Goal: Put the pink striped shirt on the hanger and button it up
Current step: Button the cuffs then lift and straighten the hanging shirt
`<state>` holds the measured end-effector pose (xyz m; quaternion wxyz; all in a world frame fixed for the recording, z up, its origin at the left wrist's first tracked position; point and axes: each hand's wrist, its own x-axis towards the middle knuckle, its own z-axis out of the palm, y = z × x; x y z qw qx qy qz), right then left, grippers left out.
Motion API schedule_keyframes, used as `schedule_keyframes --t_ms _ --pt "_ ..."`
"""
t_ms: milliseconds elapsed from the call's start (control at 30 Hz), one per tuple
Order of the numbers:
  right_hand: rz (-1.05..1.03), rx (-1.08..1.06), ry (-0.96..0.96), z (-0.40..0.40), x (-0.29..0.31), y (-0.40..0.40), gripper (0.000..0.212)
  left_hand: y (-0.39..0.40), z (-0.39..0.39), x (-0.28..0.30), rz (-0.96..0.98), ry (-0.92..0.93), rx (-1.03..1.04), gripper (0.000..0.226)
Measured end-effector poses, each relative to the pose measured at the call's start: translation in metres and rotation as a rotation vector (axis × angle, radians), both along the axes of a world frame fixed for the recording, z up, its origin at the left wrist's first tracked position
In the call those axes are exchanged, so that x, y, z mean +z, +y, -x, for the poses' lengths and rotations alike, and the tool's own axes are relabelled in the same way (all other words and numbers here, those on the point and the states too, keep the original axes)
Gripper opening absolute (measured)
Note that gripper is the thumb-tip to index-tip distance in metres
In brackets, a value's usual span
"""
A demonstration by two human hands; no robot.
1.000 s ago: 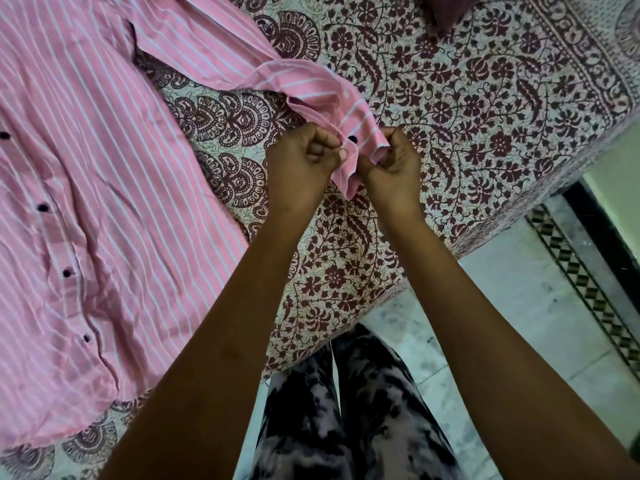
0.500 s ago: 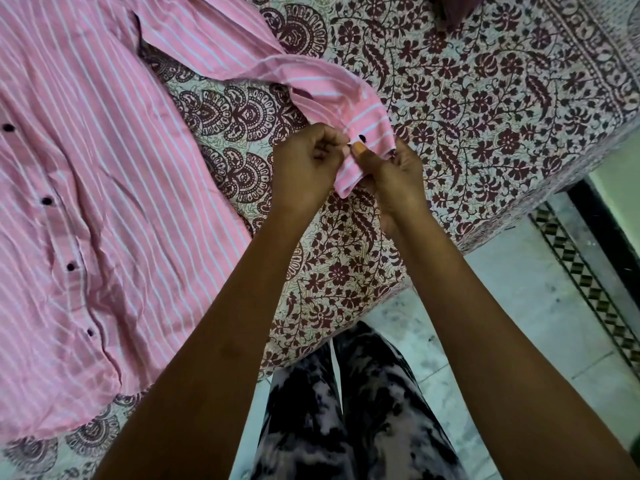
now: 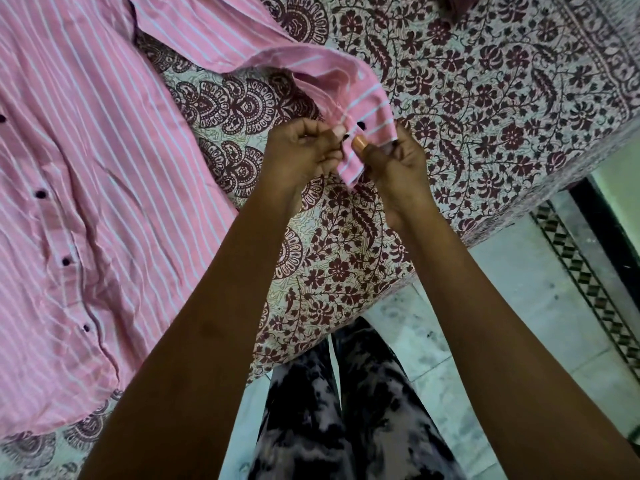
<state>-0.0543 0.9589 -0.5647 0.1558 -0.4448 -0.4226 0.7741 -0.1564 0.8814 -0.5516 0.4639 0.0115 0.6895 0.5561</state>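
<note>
1. Pink striped shirt [image 3: 79,188] lies spread on the bed [image 3: 485,98], its front placket already buttoned; one sleeve's cuff [image 3: 367,112] is lifted off the bedsheet.
2. Left hand [image 3: 301,154] and right hand [image 3: 398,161] each pinch the cuff, both grips clenched on fabric.
3. Keep the cuff taut, line the dark cuff button [image 3: 361,125] up with its hole, then push with the thumb.
4. No hanger is visible; patterned trousers [image 3: 346,410] and tiled floor [image 3: 519,306] lie below.

Your pink striped shirt [image 3: 86,202] cut off by the left and top edges, collar out of view, your left hand [image 3: 304,150] fingertips tucked behind the cuff [image 3: 363,133], bedspread [image 3: 485,98] running past the top edge, dark object at the top edge too cropped to tell.
</note>
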Motion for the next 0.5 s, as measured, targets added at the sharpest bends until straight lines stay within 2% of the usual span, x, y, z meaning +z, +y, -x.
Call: schedule_keyframes --t_ms 200,367,500 --pt "0.252 -0.096 0.018 0.003 -0.001 0.004 0.008 0.004 -0.003 -0.012 -0.006 0.228 -0.052 0.016" --pt "0.324 -0.077 0.030 0.005 -0.003 0.007 0.012 0.009 -0.004 -0.018 0.035 0.404 -0.062 0.023" --pt "0.312 -0.102 0.061 0.011 -0.008 0.010 0.013 0.008 -0.012 -0.022 0.055 0.581 -0.107 0.016"
